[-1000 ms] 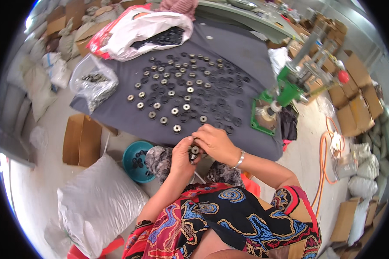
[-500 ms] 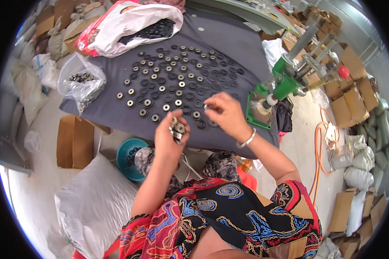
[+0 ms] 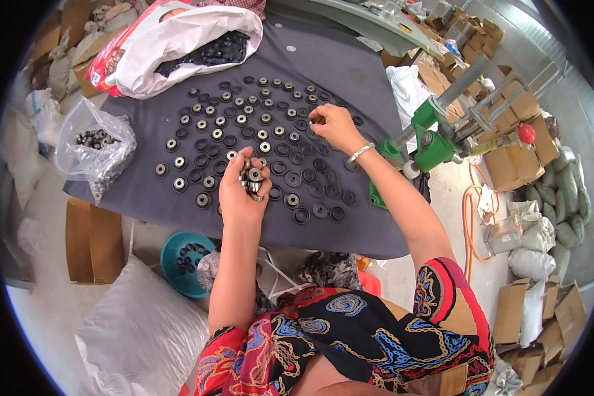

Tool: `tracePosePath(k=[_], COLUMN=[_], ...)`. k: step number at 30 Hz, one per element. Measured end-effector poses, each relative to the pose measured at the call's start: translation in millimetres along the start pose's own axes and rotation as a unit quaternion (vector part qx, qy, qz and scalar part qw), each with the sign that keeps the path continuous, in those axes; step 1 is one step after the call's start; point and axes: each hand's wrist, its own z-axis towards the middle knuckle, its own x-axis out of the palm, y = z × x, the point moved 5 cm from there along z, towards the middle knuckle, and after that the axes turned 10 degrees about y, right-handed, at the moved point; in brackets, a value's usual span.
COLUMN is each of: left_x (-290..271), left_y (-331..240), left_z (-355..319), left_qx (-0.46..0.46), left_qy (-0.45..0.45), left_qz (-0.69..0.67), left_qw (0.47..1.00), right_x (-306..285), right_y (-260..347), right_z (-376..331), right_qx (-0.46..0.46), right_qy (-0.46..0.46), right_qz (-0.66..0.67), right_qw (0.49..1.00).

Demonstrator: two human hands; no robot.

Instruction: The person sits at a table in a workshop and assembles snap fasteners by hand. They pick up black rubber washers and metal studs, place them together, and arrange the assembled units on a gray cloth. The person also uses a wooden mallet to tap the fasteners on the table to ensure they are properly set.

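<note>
Metal bearings lie heaped in the left hand, its fingers curled around them over the near middle of the desk; farther right, the right hand has its fingers together, apparently on a small metal piece they mostly hide. The heap looks loosely held, so a tilted palm or relaxed grip could spill a bearing; a low wrist or the silver bangle might knock the black rings askew, and a bearing set down carelessly could sit crooked in its ring. The desk wears a dark grey cloth, which could ruck if dragged; on it are a clear bag of metal parts at left, a white-and-red sack of black pieces at far left and a green press at right. On the floor, a teal basin, a cardboard box and a bulging white sack stand near left, an orange hose right
</note>
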Motion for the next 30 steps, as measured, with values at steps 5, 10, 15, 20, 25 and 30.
tracePosePath(k=[5, 10, 15, 20, 25, 30], left_x=[7.0, 8.6, 10.7, 11.9, 12.2, 3.8], left_y=[6.8, 13.2, 10.6, -1.3, 26.5, 27.7], left_z=[-7.7, -4.8, -3.2, -19.8, -17.8, -11.0], left_qx=[-0.005, -0.018, -0.026, -0.025, -0.087, -0.04], left_qy=[0.007, 0.024, 0.017, -0.015, 0.024, 0.035], left_qz=[0.052, 0.081, 0.079, 0.12, 0.086, 0.079], left_qw=[0.999, 0.996, 0.996, 0.992, 0.992, 0.995], right_x=[17.0, 23.0, 26.5, 44.4, 20.9, 31.8], right_y=[-14.2, -24.2, -16.1, 0.0, -40.6, -43.6], right_z=[28.9, 47.1, 56.1, 67.7, 50.6, 72.4], right_qx=[-0.029, -0.022, 0.001, -0.097, -0.055, -0.038], right_qy=[0.027, 0.059, 0.093, 0.107, 0.104, 0.108], right_qz=[-0.073, -0.11, -0.119, -0.223, -0.106, -0.076], right_qw=[0.997, 0.992, 0.989, 0.964, 0.987, 0.991])
